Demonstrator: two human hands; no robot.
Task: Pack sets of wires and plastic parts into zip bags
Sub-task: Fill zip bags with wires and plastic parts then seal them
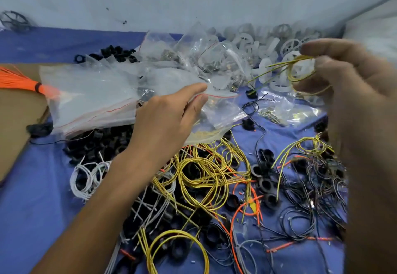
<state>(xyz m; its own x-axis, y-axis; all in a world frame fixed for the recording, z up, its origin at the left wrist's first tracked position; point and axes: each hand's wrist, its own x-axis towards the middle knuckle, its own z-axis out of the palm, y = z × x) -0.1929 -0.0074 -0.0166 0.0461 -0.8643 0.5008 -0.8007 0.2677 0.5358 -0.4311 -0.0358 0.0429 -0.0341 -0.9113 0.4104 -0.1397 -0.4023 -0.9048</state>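
Note:
My left hand (169, 114) pinches the red-striped mouth of a clear zip bag (217, 112) that lies over the wire heap, with small parts showing inside it. My right hand (348, 84) is raised at the right and grips a small coil of yellow wire (298, 69), its loose ends trailing left and down. Yellow wire coils (202, 175) lie tangled in the middle of the blue cloth. Black plastic rings (265, 184) sit among them.
A stack of empty zip bags (90, 95) lies at the left over a pile of black parts (96, 142). White plastic wheels (268, 44) line the back. An orange wire bundle (19, 80), white wires (86, 177), black wires (311, 187) and orange wires (247, 207) crowd the blue cloth (32, 209).

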